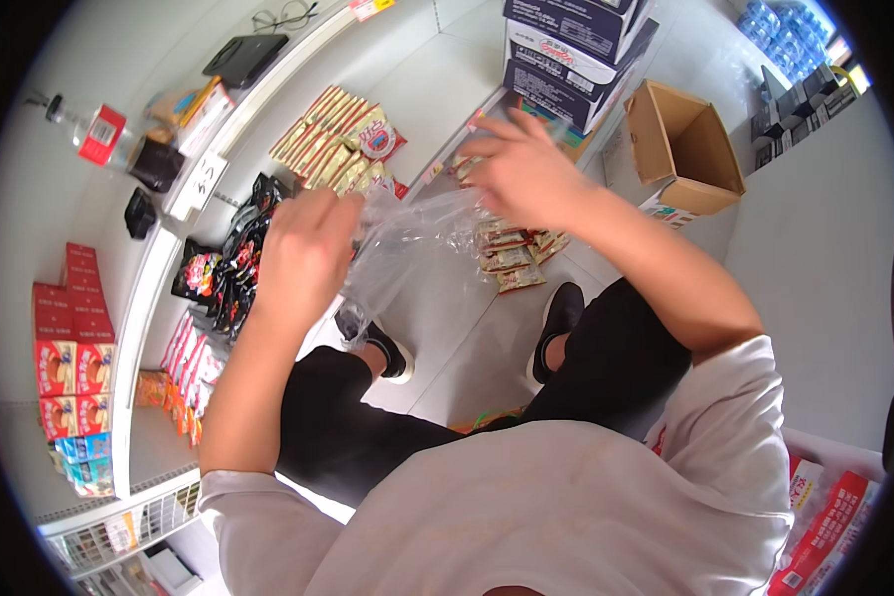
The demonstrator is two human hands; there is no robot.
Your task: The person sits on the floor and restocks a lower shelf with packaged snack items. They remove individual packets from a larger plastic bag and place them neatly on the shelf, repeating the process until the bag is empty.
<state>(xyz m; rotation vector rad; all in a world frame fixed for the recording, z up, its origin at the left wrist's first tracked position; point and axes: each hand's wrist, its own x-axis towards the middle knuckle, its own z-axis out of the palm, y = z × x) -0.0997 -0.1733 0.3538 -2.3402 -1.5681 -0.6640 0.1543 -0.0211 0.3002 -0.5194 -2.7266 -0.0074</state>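
Note:
A clear plastic bag (410,246) hangs crumpled and stretched between my two hands, above the floor. My left hand (309,249) grips its left side, fingers curled, close to the shelf. At the bag's other side is my right hand (529,175), blurred; its lower fingers seem to pinch the film while the upper ones spread apart. Cream-and-red snack packets (510,261) lie on the floor below my right hand. More packets of that look (335,141) stand in rows on the lower shelf beyond my left hand. Black snack bags (238,253) fill the shelf beside it.
Dark printed cartons (559,74) are stacked ahead, next to an open cardboard box (689,149). The white shelf edge (145,298) runs along the left, with red boxes (74,357) and a bottle (93,134) on the upper shelf. Red packs (827,529) lie at lower right.

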